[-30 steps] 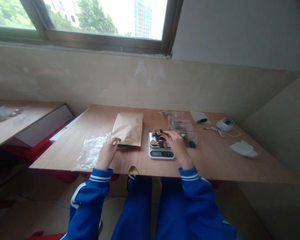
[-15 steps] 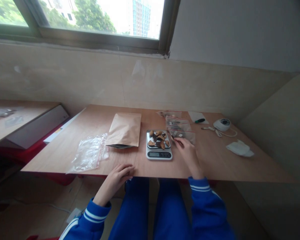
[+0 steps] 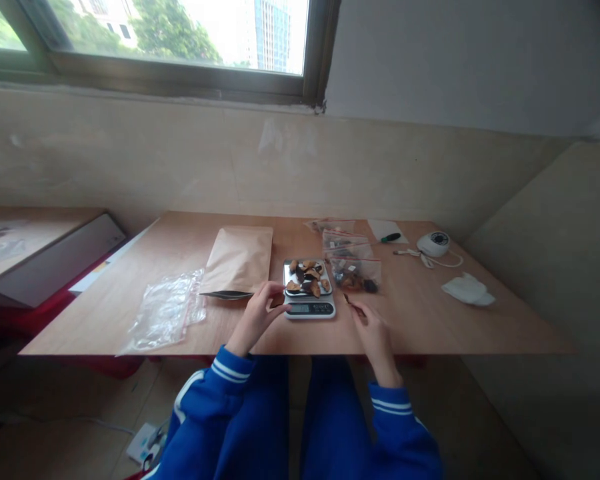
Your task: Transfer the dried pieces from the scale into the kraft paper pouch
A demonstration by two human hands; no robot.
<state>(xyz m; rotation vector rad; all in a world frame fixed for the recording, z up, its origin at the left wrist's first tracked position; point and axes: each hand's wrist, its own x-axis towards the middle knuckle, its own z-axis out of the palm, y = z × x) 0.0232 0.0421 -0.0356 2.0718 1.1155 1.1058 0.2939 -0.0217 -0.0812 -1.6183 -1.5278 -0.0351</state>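
Wooden bench (image 3: 430,320) across mid-frame. Paper bag (image 3: 237,260) flat at centre-left. Scale (image 3: 309,297) at centre, heaped with dried pieces (image 3: 307,275). Left hand (image 3: 260,313) pinching a piece beside it; right hand (image 3: 373,327) pinching another dark piece, lower centre-right.

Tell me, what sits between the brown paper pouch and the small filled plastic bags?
A digital scale heaped with dried pieces, seen from the head camera, between the pouch and the bags.
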